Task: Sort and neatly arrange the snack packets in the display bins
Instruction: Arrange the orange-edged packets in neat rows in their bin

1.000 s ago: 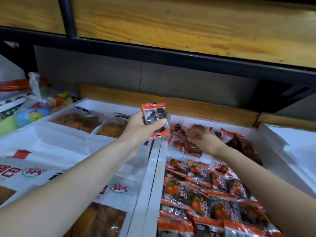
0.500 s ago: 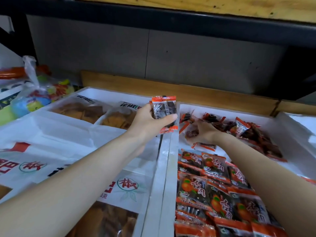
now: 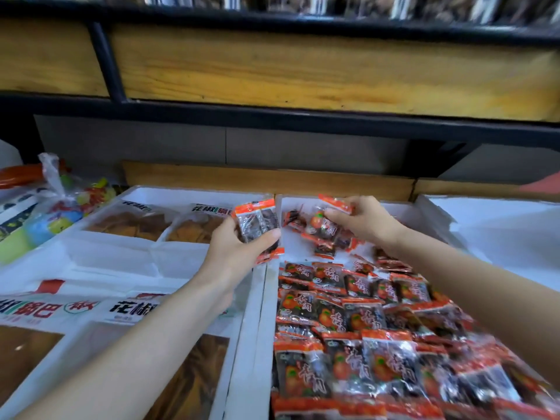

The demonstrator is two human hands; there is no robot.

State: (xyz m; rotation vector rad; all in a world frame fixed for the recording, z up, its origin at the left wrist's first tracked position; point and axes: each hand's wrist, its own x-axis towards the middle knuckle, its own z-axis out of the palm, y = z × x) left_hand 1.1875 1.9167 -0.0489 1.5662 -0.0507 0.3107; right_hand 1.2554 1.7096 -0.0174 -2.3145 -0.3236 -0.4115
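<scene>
Far to the left of my left hand sits a bag of bright sweets (image 3: 57, 213), and closer to it lie big white bags of brown chips (image 3: 130, 225). My left hand (image 3: 239, 253) is curled round a small stack of packets (image 3: 257, 225), held up just over the white bin wall (image 3: 263, 313). Just right of that hand, at the back of the bin, a few loose packets (image 3: 325, 248) lie every which way on the white floor. My right hand (image 3: 366, 222) is over them, fingers bent, pinching one packet (image 3: 336, 204) by its orange edge. Below both hands, nearer to me, the neat rows (image 3: 333, 313) of packets lie flat, face up, side by side. I think most of this bin is done. What is left is the messy bunch under my right hand and the stack in my left, which need to go down in rows at the back. The rows' right side is too blurry to judge.
</scene>
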